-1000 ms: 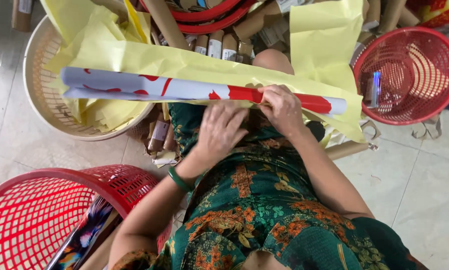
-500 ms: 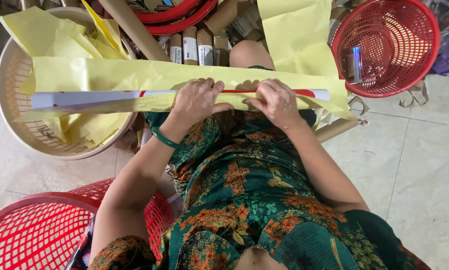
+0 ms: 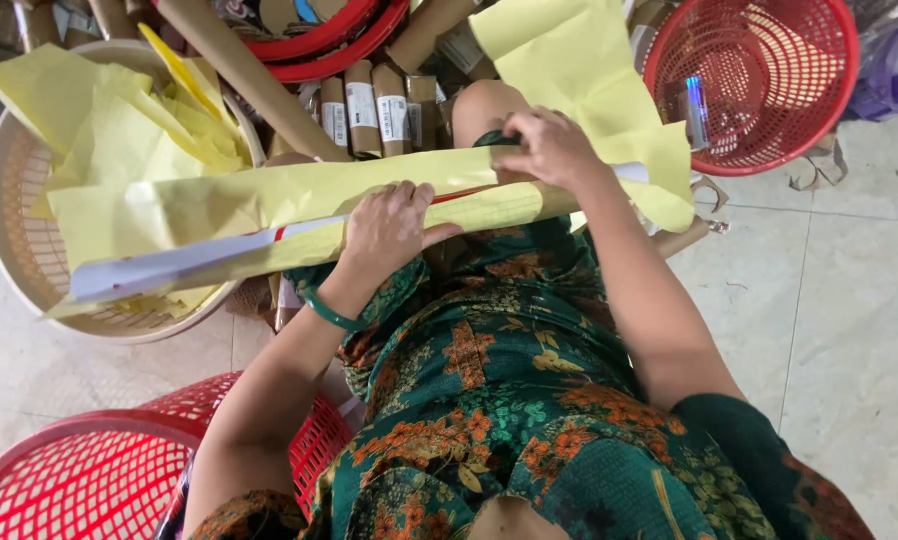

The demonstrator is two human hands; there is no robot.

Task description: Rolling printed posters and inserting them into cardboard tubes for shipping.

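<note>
Nearest the camera is the person's lap in a green dress (image 3: 529, 400) with orange flowers, and at the lower left the rim of a red basket (image 3: 79, 470) that sits on the tiled floor (image 3: 849, 330).

Above the lap lies a long roll (image 3: 179, 262), white with red print, wrapped in a yellow sheet (image 3: 269, 200). It runs across the knees, its left end reaching over a cream basket (image 3: 9, 250) and its right end hidden under yellow paper.

The left hand (image 3: 389, 228) lies flat on the middle of the roll, fingers spread and pressing the yellow sheet down onto it; a green bangle (image 3: 331, 312) circles that wrist. The right hand (image 3: 549, 148) is farther along the roll, just past the knee, with its fingers curled and pinched on the upper edge of the yellow sheet.

The cream basket holds a loose pile of more yellow sheets (image 3: 119, 120). Behind the roll, a row of short cardboard tubes (image 3: 369, 105) with white labels stands close together, and a long cardboard tube (image 3: 249, 80) leans across them. Another yellow sheet (image 3: 579, 60) hangs over the stock beside the knee.

At the far right a second red basket (image 3: 759, 80) stands on the floor with a small shiny thing inside it.
</note>
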